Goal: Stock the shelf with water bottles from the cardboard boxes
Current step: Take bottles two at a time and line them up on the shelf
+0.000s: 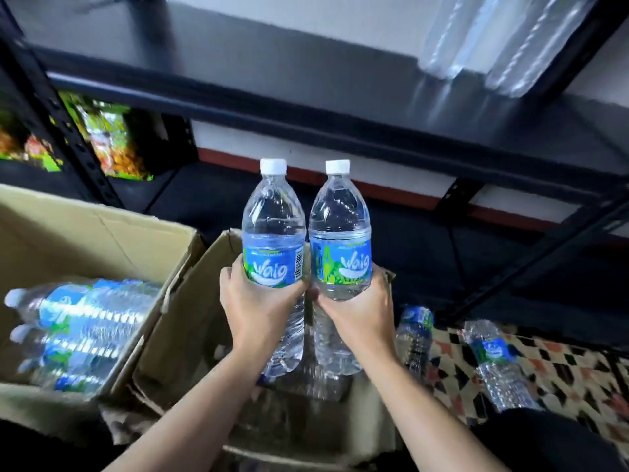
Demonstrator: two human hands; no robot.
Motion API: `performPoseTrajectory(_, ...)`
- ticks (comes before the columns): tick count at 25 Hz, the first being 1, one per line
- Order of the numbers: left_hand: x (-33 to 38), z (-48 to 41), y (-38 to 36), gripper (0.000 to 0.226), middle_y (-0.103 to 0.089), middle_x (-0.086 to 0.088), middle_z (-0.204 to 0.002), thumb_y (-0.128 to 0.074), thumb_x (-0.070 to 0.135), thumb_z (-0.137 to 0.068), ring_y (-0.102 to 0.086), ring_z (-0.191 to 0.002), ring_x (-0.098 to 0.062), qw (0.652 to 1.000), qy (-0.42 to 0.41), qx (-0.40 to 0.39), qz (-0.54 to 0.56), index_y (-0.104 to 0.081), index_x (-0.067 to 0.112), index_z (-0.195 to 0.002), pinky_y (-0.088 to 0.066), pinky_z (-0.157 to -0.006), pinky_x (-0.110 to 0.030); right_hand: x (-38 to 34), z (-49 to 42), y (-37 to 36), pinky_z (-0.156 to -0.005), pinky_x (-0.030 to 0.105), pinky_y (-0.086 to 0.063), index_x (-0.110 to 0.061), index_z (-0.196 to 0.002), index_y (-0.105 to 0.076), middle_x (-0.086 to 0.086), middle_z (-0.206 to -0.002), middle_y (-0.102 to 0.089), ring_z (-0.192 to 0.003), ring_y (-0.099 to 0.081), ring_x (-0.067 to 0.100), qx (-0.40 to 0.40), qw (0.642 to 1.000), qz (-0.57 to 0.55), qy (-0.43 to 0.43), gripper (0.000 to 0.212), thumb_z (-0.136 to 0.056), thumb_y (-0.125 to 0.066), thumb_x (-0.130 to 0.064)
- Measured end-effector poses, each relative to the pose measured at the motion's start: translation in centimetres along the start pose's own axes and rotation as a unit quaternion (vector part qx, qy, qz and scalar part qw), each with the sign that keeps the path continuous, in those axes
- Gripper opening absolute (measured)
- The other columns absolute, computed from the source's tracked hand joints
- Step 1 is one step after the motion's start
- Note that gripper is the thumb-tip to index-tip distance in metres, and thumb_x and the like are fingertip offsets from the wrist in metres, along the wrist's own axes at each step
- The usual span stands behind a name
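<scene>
My left hand [253,303] grips a clear water bottle [273,226] with a blue-green label and white cap, held upright. My right hand [362,310] grips a second, matching bottle [340,229] right beside it, the two nearly touching. Both are raised above an open cardboard box [190,335] that holds more bottles at its bottom. A second open box [85,233] on the left holds several bottles [85,321] lying on their sides. The black metal shelf [306,97] runs across above, with two bottles [497,39] standing at its right end.
Two loose bottles [413,332] [493,362] lie on the patterned floor at the right. A diagonal shelf brace [531,264] crosses on the right. Colourful snack bags [109,141] sit on the neighbouring shelf unit at the left, behind a perforated upright [68,131].
</scene>
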State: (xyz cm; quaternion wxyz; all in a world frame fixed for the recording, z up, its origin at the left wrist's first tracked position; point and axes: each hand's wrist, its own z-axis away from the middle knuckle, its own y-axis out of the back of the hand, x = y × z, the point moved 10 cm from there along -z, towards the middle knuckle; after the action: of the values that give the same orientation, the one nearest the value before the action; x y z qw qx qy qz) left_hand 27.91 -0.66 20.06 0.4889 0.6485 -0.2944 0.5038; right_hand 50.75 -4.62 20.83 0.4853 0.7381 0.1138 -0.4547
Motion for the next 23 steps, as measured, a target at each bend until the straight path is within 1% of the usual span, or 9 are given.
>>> performPoseTrajectory(1,2.4,-0.3,0.2,0.056,-0.059,0.0,-0.091,-0.09,0.039,-0.048,-0.039,-0.084,-0.003,1.0,-0.028,0.0,0.004,-0.063,0.019,-0.093,-0.031,-0.07,-0.013,-1.2,-0.2,1.1,-0.08,0.033,-0.055,-0.04,-0.098,-0.05,-0.016,-0.097,-0.065,-0.095,-0.065,0.01,0.019,0.999,-0.027,0.012,0.068,-0.043,-0.076,-0.07)
performPoseTrajectory(3,7.5,-0.8,0.8,0.057,-0.056,-0.002,-0.094,-0.092,0.034,-0.05,-0.035,-0.083,-0.003,0.997,-0.077,0.005,0.027,-0.062,0.017,-0.095,-0.027,-0.072,-0.013,-3.8,-1.0,3.4,-0.079,0.032,-0.055,-0.037,-0.108,-0.054,-0.015,-0.102,-0.068,-0.095,-0.066,0.008,0.037,0.996,-0.079,0.017,0.078,-0.042,-0.08,-0.07)
performPoseTrajectory(5,11.8,-1.3,1.4,0.065,-0.051,-0.003,-0.099,-0.094,0.03,-0.05,-0.035,-0.084,-0.003,0.993,-0.11,0.013,0.048,-0.062,0.015,-0.104,-0.027,-0.074,-0.011,-6.5,-2.1,5.6,-0.08,0.028,-0.053,-0.03,-0.113,-0.057,-0.012,-0.106,-0.068,-0.097,-0.066,0.008,0.063,0.991,-0.116,0.036,0.079,-0.047,-0.09,-0.057)
performPoseTrajectory(7,16.1,-1.7,1.9,0.072,-0.05,-0.004,-0.103,-0.094,0.028,-0.051,-0.034,-0.086,-0.002,0.985,-0.155,0.021,0.071,-0.061,0.012,-0.113,-0.025,-0.077,-0.008,-9.0,-3.5,8.3,-0.079,0.023,-0.05,-0.027,-0.111,-0.058,-0.01,-0.104,-0.068,-0.096,-0.066,0.007,0.099,0.981,-0.152,0.069,0.073,-0.05,-0.095,-0.044)
performPoseTrajectory(10,22.2,-2.2,2.4,0.076,-0.049,-0.004,-0.104,-0.094,0.025,-0.052,-0.031,-0.082,0.002,0.973,-0.209,0.029,0.098,-0.059,0.009,-0.118,-0.024,-0.078,-0.007,-12.6,-6.0,11.4,-0.083,0.029,-0.055,-0.024,-0.114,-0.06,-0.01,-0.104,-0.07,-0.097,-0.067,0.006,0.133,0.969,-0.181,0.106,0.078,-0.048,-0.094,-0.048)
performPoseTrajectory(12,25.7,-3.0,2.3,0.077,-0.049,-0.003,-0.104,-0.094,0.026,-0.052,-0.032,-0.085,0.001,0.967,-0.223,0.027,0.118,-0.058,0.009,-0.118,-0.025,-0.078,-0.008,-14.7,-7.8,13.4,-0.086,0.035,-0.055,-0.025,-0.116,-0.059,-0.01,-0.105,-0.069,-0.099,-0.067,0.007,0.154,0.963,-0.187,0.119,0.083,-0.045,-0.09,-0.054)
performPoseTrajectory(14,28.7,-3.9,2.1,0.078,-0.048,-0.002,-0.105,-0.094,0.027,-0.052,-0.031,-0.089,0.0,0.964,-0.235,0.03,0.123,-0.057,0.01,-0.119,-0.024,-0.08,-0.008,-16.9,-9.7,14.9,-0.087,0.036,-0.055,-0.026,-0.116,-0.058,-0.011,-0.106,-0.068,-0.101,-0.066,0.007,0.166,0.959,-0.186,0.134,0.084,-0.044,-0.089,-0.056)
performPoseTrajectory(19,34.8,-6.4,0.7,0.075,-0.045,0.0,-0.106,-0.092,0.029,-0.054,-0.041,-0.098,-0.013,0.956,-0.251,0.032,0.149,-0.054,0.014,-0.116,-0.028,-0.084,-0.016,-21.3,-14.6,18.0,-0.089,0.033,-0.054,-0.026,-0.112,-0.057,-0.009,-0.104,-0.067,-0.099,-0.065,0.01,0.183,0.955,-0.171,0.159,0.079,-0.046,-0.09,-0.054)
performPoseTrajectory(23,37.5,-8.9,-1.1,0.077,-0.043,0.0,-0.107,-0.092,0.026,-0.056,-0.038,-0.095,-0.011,0.953,-0.26,0.032,0.153,-0.053,0.011,-0.121,-0.026,-0.08,-0.013,-22.9,-18.2,18.5,-0.088,0.026,-0.051,-0.03,-0.113,-0.053,-0.009,-0.108,-0.065,-0.102,-0.062,0.01,0.183,0.953,-0.176,0.164,0.076,-0.051,-0.093,-0.045)
